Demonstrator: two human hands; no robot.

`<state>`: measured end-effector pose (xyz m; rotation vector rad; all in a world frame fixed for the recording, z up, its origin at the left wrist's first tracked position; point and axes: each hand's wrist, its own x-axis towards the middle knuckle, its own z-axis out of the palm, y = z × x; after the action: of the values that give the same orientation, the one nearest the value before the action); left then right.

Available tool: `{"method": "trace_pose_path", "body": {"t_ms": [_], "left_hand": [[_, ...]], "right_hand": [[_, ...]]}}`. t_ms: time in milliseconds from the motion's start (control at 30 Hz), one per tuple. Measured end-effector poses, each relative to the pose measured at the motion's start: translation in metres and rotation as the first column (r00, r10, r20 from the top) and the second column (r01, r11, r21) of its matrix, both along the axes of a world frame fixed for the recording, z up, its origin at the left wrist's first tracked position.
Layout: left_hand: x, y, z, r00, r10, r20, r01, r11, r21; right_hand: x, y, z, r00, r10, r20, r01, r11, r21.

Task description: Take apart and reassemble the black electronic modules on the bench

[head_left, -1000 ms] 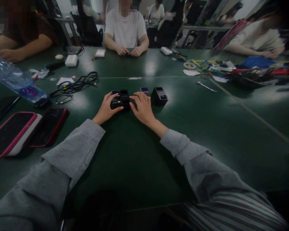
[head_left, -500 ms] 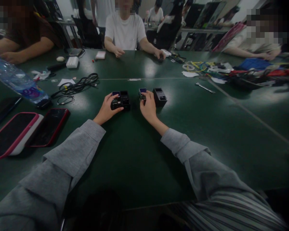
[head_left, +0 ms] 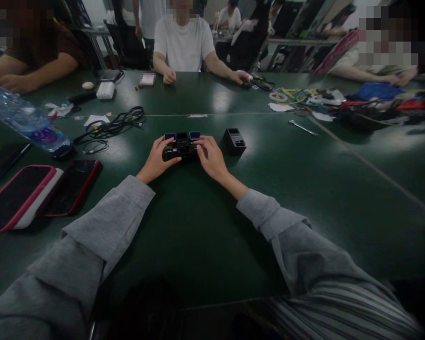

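Observation:
My left hand [head_left: 157,160] curls around the left side of a small dark device on the table, its index finger by a little screen [head_left: 170,137] and its thumb along the near edge. Beside that screen sits a black case [head_left: 182,141]. From the other side, my right hand [head_left: 213,159] pinches a small circuit board with a screen [head_left: 195,136], right up against the case. Whether the board sits in the case or only touches it, I cannot tell. A second black case [head_left: 235,140] with cut-out openings stands apart, right of my right hand.
On the left are a tilted water bottle [head_left: 31,120], phones [head_left: 72,189] and a coiled black cable [head_left: 127,118]. A wrench [head_left: 302,127] lies to the right, before a heap of wires [head_left: 368,106]. People sit across the table [head_left: 198,236]; one person's hand [head_left: 241,78] rests at the far edge.
My right hand has moved left with the circuit board, away from the second case and up to the device by my left hand. My left hand has stayed put.

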<state>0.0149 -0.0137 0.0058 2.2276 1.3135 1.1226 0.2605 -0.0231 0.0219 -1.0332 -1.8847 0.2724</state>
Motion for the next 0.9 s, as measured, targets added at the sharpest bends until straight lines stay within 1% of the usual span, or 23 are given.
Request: {"method": "trace_pose_path", "body": {"t_ms": [200,300,400,500,533,600,667,733,767,800,900], "left_hand": [[0.000,-0.002,0.002,1.000,-0.003,0.004,0.003,1.000,-0.019],[0.000,-0.002,0.002,1.000,0.001,0.004,-0.001,1.000,-0.018],[0.000,-0.003,0.003,1.000,0.008,0.002,-0.008,0.999,-0.031],[0.000,-0.005,0.006,1.000,0.017,-0.002,-0.017,0.998,-0.058],[0.000,-0.006,0.007,1.000,0.019,-0.004,-0.019,0.998,-0.067],[0.000,-0.007,0.008,1.000,0.021,-0.005,-0.022,0.997,-0.080],[0.001,-0.008,0.008,1.000,0.024,-0.006,-0.024,0.996,-0.085],[0.001,-0.007,0.007,1.000,0.029,-0.009,-0.029,0.996,-0.082],[0.001,-0.007,0.007,0.999,0.031,-0.011,-0.032,0.997,-0.077],[0.001,-0.006,0.007,0.999,0.032,-0.013,-0.033,0.997,-0.071],[0.001,-0.006,0.007,1.000,0.026,-0.015,-0.027,0.997,-0.072]], "right_hand": [[0.000,-0.002,0.000,1.000,0.006,-0.007,-0.006,1.000,-0.020],[-0.001,-0.004,0.002,0.999,-0.030,0.021,0.029,0.999,0.042],[0.005,-0.003,0.010,0.986,-0.141,0.087,0.131,0.985,0.109],[0.025,0.004,0.019,0.952,-0.278,0.131,0.262,0.956,0.128],[0.036,0.008,0.021,0.934,-0.336,0.124,0.320,0.938,0.131],[0.060,0.018,0.022,0.882,-0.462,0.091,0.450,0.884,0.126],[0.087,0.030,0.020,0.824,-0.562,0.070,0.556,0.826,0.087],[0.112,0.041,0.016,0.796,-0.603,0.059,0.603,0.798,0.010],[0.122,0.046,0.013,0.803,-0.594,0.046,0.596,0.802,-0.044],[0.131,0.051,0.010,0.824,-0.566,0.020,0.565,0.818,-0.110],[0.142,0.062,-0.001,0.891,-0.447,-0.083,0.410,0.868,-0.281]]}}
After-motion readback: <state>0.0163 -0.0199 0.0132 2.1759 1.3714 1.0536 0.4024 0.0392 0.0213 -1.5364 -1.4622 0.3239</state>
